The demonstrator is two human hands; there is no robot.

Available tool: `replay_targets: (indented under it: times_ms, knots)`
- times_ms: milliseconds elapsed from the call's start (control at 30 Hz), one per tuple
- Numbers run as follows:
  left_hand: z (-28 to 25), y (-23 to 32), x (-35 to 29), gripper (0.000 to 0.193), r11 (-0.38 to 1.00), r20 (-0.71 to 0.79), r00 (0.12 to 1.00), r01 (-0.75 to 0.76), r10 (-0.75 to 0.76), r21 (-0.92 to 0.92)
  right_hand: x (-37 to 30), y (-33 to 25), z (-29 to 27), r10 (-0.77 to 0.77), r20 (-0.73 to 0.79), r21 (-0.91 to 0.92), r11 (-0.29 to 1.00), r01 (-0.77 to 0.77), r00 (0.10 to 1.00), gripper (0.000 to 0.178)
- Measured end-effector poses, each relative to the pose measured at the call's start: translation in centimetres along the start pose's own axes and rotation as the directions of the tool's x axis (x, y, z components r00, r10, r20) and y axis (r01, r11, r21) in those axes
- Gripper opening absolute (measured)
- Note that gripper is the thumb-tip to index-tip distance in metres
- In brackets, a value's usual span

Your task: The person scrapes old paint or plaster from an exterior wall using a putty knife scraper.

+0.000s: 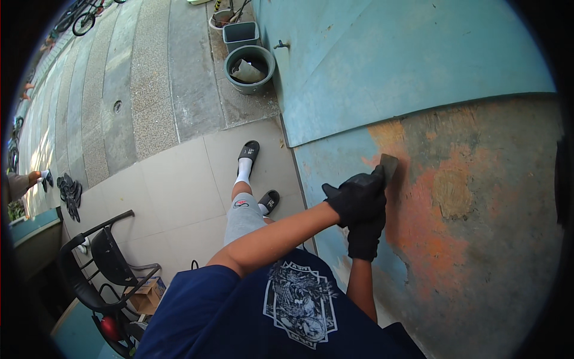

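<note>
A flat-bladed scraper (390, 167) is pressed against the wall, its handle hidden inside my gloved hands. My left hand (357, 196), in a black glove, reaches across and closes around the scraper from above. Just below it, touching it, my right hand (367, 232) in a matching black glove is also closed on the tool; its fingers are mostly covered. The blade lies on a wall (451, 197) where light blue paint gives way to orange patches and bare grey.
A raised blue panel (418, 60) with a tap (281, 45) overhangs the scraped part. Round green tub (249, 70) and rectangular bin (241, 33) stand ahead. Black-framed chair (113, 257) and cardboard box (145, 295) are at left. Another person's arm (24, 182) shows at far left.
</note>
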State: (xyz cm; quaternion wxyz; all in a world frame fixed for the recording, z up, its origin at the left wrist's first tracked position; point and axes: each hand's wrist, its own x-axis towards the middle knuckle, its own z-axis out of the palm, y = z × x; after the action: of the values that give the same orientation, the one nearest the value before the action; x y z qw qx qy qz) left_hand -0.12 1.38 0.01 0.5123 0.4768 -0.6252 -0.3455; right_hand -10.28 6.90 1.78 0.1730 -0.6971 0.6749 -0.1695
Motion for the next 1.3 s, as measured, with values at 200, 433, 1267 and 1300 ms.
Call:
replay_targets:
  times_ms: [200,433,1267,1300]
  knots:
    - [-0.6,-0.5,1.1,0.048,0.998,0.025,0.998,0.056,-0.057,0.015,0.9,0.8,1.3,0.065,0.021,0.25,0.966,-0.068,0.998,0.044]
    - [0.0,-0.4,1.5,0.051,0.999,-0.014,1.0,0.028,-0.027,0.046,1.3,2.6,1.0,0.215,0.153,0.371,0.892,-0.258,0.964,0.049]
    - [0.2,-0.3,1.0,0.048,0.999,-0.017,0.999,0.044,-0.044,-0.016,0.5,0.8,-0.1,-0.044,-0.045,0.276,0.96,0.055,0.998,0.045]
    - [0.3,-0.5,1.0,0.047,1.0,-0.063,0.998,0.019,-0.02,-0.014,0.7,1.1,0.1,-0.07,-0.028,0.152,0.986,0.074,0.997,0.045]
